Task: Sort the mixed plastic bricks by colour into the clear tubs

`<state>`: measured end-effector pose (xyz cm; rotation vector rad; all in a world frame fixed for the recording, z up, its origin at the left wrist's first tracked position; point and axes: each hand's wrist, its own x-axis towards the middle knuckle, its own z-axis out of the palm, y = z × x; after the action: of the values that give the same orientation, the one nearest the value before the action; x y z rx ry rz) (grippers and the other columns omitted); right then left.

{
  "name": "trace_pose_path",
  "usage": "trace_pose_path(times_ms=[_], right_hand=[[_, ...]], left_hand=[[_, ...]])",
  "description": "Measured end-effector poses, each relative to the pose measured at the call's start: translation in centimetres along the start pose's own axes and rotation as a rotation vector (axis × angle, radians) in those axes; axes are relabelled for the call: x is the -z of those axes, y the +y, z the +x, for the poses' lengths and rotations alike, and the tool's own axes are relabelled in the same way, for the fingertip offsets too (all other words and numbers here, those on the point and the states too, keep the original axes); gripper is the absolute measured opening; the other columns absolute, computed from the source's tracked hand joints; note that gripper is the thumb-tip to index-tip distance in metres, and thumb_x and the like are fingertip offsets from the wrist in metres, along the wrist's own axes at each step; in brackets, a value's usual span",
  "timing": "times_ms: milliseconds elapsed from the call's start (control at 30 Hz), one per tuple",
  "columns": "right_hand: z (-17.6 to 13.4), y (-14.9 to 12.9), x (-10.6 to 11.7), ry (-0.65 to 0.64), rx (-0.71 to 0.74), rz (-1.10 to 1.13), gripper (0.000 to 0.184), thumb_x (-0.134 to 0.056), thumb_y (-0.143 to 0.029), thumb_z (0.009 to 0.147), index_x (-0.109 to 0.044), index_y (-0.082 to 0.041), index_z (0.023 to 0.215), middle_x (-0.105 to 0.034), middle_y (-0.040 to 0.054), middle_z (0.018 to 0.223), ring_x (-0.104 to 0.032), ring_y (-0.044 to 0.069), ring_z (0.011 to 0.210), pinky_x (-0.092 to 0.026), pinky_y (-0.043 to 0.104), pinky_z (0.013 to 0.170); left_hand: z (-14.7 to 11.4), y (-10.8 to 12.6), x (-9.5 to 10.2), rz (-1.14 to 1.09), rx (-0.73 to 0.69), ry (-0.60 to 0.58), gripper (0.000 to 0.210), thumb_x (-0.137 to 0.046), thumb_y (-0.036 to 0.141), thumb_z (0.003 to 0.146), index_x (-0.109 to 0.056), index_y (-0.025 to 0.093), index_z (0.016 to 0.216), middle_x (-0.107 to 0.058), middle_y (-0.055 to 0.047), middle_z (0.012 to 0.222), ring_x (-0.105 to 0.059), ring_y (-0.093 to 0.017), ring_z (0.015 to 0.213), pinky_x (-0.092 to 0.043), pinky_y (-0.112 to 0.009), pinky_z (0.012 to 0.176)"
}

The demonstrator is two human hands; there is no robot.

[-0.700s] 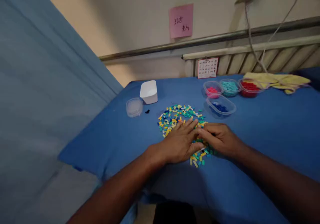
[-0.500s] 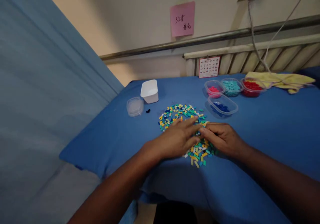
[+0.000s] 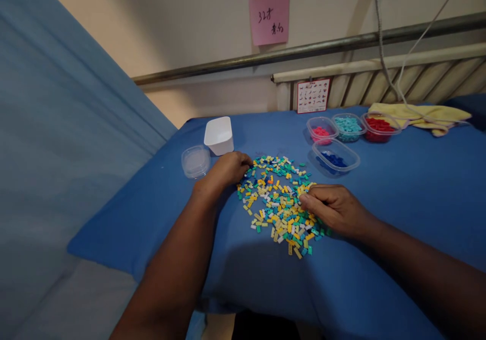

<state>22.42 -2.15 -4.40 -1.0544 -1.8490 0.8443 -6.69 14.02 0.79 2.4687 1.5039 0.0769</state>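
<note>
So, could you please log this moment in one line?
left hand: at bricks, far-left edge; right hand: curled, bricks' right side; grips: unclear; white tub: beyond left hand

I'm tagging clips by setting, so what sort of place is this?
Probably an indoor room, perhaps a home or small workroom; I can't tell which. A radiator, a hanging blue curtain and a pink note on the wall suggest it.

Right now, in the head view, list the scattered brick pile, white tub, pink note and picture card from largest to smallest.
1. Scattered brick pile
2. Pink note
White tub, picture card: too alike to rank.
</note>
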Motion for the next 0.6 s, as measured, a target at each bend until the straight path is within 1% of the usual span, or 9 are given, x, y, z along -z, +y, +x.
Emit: trace_pose_path(times_ms=[67,167,233,300,400,500,600], right_hand=[[0.04,-0.02,-0.04,0.0,0.0,0.0,0.055,-0.056,-0.044,0.112,-0.047,-0.022,0.063,-0.05,-0.0025,0.062,-0.046,0.011,0.057,-0.036,0.03,0.06],[-0.01,-0.05,-0.07,-0.006,0.002,-0.005,0.054,-0.057,-0.043,0.112,-0.047,-0.022,0.063,-0.05,-0.0027,0.062,-0.046,0.011,0.057,-0.035,0.03,0.058],[-0.08,-0.09,-0.05,-0.012,-0.003,-0.012,0.054,-0.057,-0.043,0.111,-0.046,-0.022,0.063,-0.049,-0.003,0.062,-0.045,0.011,0.057,-0.035,0.029,0.058],[-0.13,-0.11,-0.03,-0.019,-0.009,-0.021,0.055,-0.056,-0.044,0.111,-0.045,-0.022,0.063,-0.048,-0.0032,0.063,-0.044,0.011,0.057,-0.034,0.029,0.057],[-0.09,-0.08,-0.05,-0.023,-0.008,-0.021,0.054,-0.056,-0.044,0.112,-0.045,-0.022,0.063,-0.048,-0.0032,0.063,-0.044,0.011,0.057,-0.034,0.029,0.058],[0.0,0.01,-0.1,-0.028,0.001,-0.02,0.055,-0.056,-0.044,0.112,-0.044,-0.022,0.063,-0.048,-0.0031,0.063,-0.044,0.011,0.057,-0.034,0.03,0.058],[0.07,0.12,-0.09,-0.031,0.01,-0.03,0.054,-0.055,-0.043,0.112,-0.042,-0.022,0.064,-0.047,-0.0033,0.063,-0.044,0.012,0.057,-0.034,0.03,0.059]], left_hand=[[0.25,-0.41,-0.08,0.0,-0.052,-0.002,0.035,-0.061,0.012,0.092,-0.084,0.019,0.118,-0.083,-0.01,0.114,-0.076,-0.025,0.097,-0.055,-0.035,0.087],[0.57,-0.8,-0.06,-0.012,-0.137,-0.019,0.034,-0.06,0.014,0.091,-0.085,0.023,0.113,-0.083,-0.008,0.114,-0.076,-0.025,0.097,-0.055,-0.036,0.088],[0.57,-0.7,-0.02,-0.008,-0.145,-0.02,0.034,-0.059,0.014,0.09,-0.085,0.024,0.111,-0.083,-0.008,0.114,-0.075,-0.026,0.097,-0.055,-0.036,0.088],[0.37,-0.42,0.01,0.02,-0.126,-0.005,0.035,-0.059,0.013,0.089,-0.084,0.022,0.111,-0.082,-0.009,0.113,-0.075,-0.027,0.098,-0.054,-0.036,0.088],[-0.06,-0.19,-0.01,0.023,-0.075,0.033,0.034,-0.059,0.013,0.086,-0.081,0.019,0.112,-0.081,-0.01,0.108,-0.073,-0.026,0.093,-0.052,-0.035,0.08],[-0.31,-0.51,-0.18,-0.1,-0.005,0.097,0.032,-0.062,0.014,0.085,-0.075,0.017,0.113,-0.079,-0.008,0.098,-0.07,-0.023,0.083,-0.048,-0.032,0.071],[-0.27,-0.86,-0.45,-0.244,0.043,0.158,0.03,-0.063,0.014,0.084,-0.073,0.016,0.113,-0.075,-0.005,0.092,-0.067,-0.019,0.078,-0.046,-0.03,0.068]])
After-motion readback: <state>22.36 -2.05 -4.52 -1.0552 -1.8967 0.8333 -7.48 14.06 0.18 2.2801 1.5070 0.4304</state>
